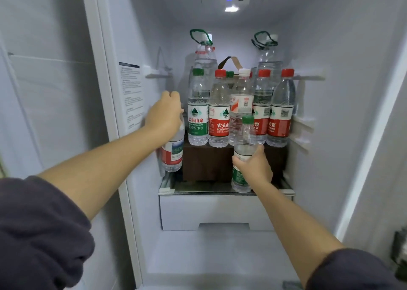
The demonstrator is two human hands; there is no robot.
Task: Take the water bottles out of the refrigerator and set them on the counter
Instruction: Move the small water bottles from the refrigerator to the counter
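Observation:
Inside the open refrigerator, several water bottles stand on a dark brown box [207,164]. My left hand [166,113] grips the top of a red-labelled bottle [172,155] at the left wall, its cap hidden under my fingers. My right hand [253,166] holds a green-capped, green-labelled bottle [243,142] in front of the box, above the glass shelf [198,190]. On the box stand a green-labelled bottle [198,113], a red-labelled bottle [219,115], a white-capped bottle [241,100] and two more red-capped bottles [282,113]. Two large jugs [203,56] with green handles stand behind.
A white drawer [215,212] sits under the glass shelf. The fridge's left wall carries a printed label [132,95]. Shelf rails [301,124] jut from the right wall. A brown strap handle [230,61] shows between the jugs.

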